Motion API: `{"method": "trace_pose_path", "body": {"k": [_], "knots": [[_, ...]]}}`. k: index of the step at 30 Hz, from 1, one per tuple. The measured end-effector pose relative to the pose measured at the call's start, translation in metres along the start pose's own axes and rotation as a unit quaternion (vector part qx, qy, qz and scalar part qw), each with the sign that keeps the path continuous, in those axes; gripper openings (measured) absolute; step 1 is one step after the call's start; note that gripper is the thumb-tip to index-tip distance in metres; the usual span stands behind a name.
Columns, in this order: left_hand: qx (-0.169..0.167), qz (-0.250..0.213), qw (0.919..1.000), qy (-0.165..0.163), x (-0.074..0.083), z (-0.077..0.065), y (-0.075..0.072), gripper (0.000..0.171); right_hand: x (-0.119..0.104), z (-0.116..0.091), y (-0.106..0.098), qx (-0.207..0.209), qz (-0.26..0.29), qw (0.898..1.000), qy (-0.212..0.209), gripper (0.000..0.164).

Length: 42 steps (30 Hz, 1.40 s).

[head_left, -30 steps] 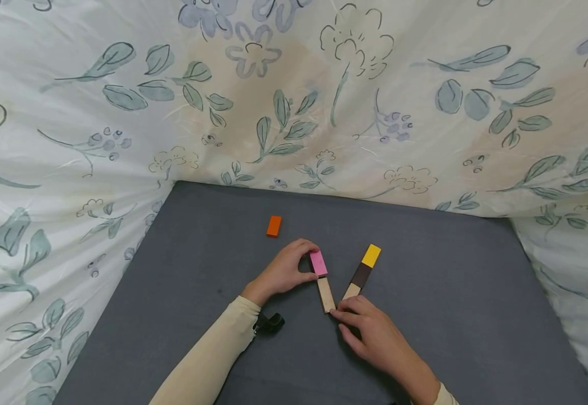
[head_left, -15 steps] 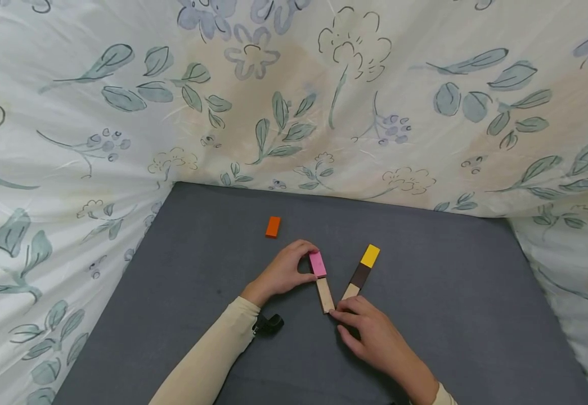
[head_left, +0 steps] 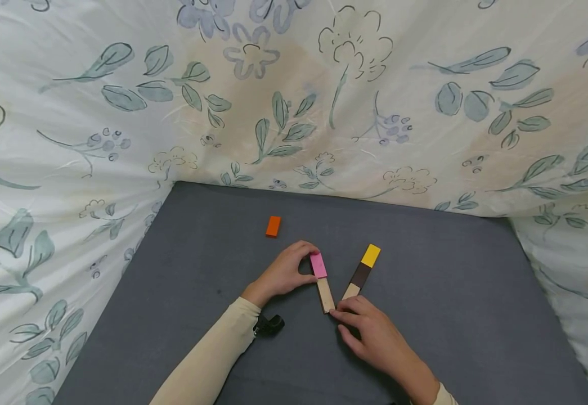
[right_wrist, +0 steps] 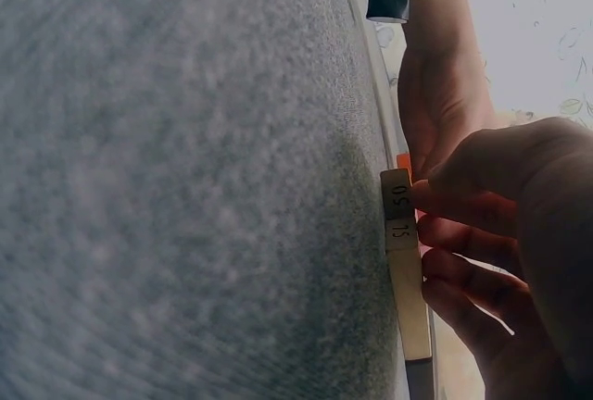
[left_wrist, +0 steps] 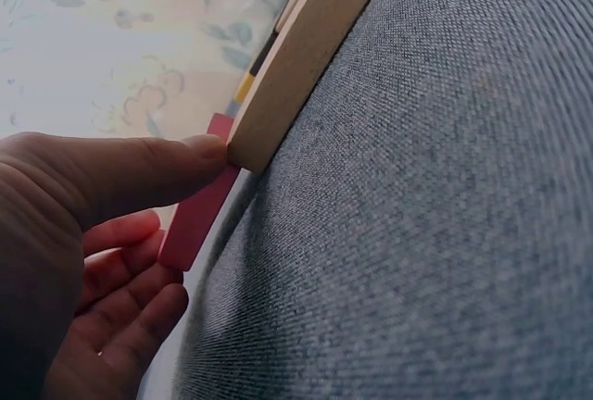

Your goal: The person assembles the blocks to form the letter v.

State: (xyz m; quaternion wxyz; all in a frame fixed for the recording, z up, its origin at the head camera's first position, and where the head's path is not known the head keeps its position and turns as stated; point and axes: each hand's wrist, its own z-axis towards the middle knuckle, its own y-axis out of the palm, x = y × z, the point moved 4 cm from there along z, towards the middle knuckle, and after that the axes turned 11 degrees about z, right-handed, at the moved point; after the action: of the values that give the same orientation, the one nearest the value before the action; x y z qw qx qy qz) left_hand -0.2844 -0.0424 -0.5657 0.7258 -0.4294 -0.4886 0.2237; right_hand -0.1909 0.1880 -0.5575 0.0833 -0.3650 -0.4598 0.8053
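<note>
My left hand (head_left: 288, 269) holds a pink block (head_left: 318, 265) lengthwise, thumb near its front end and fingers at its far end. That front end meets a plain wooden block (head_left: 326, 296); in the left wrist view the thumb tip lies at their joint. Fingertips of my right hand (head_left: 372, 332) touch the near ends of this block and of a second plain block (head_left: 351, 291), partly covered by the hand. Printed marks show on the block ends (right_wrist: 399, 210) in the right wrist view. Beyond the second block, a dark brown block (head_left: 361, 274) and a yellow block (head_left: 371, 256) continue the row.
An orange block (head_left: 273, 226) lies alone behind the left hand on the dark grey cloth (head_left: 212, 242). The two block rows spread apart in a V away from the right hand. Flower-printed fabric (head_left: 283, 157) hangs behind and at both sides.
The pink block has shifted slightly towards the plain block, closing a thin dark gap between them. Both hands stay almost where they were.
</note>
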Motion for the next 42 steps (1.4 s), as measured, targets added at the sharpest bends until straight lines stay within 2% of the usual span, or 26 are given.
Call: {"method": "trace_pose_path", "body": {"k": [28,42], "knots": [[-0.010,-0.001,1.0000,-0.002,-0.0012,-0.0004,0.0006,0.058,-0.0019,0.0003,-0.0004,0.000,-0.005,1.000,-0.004,0.035],[-0.016,0.001,0.9999,0.004,-0.0014,-0.0030,-0.0006,0.056,-0.0051,-0.0014,0.0013,0.015,-0.003,1.000,-0.027,0.034]]}}
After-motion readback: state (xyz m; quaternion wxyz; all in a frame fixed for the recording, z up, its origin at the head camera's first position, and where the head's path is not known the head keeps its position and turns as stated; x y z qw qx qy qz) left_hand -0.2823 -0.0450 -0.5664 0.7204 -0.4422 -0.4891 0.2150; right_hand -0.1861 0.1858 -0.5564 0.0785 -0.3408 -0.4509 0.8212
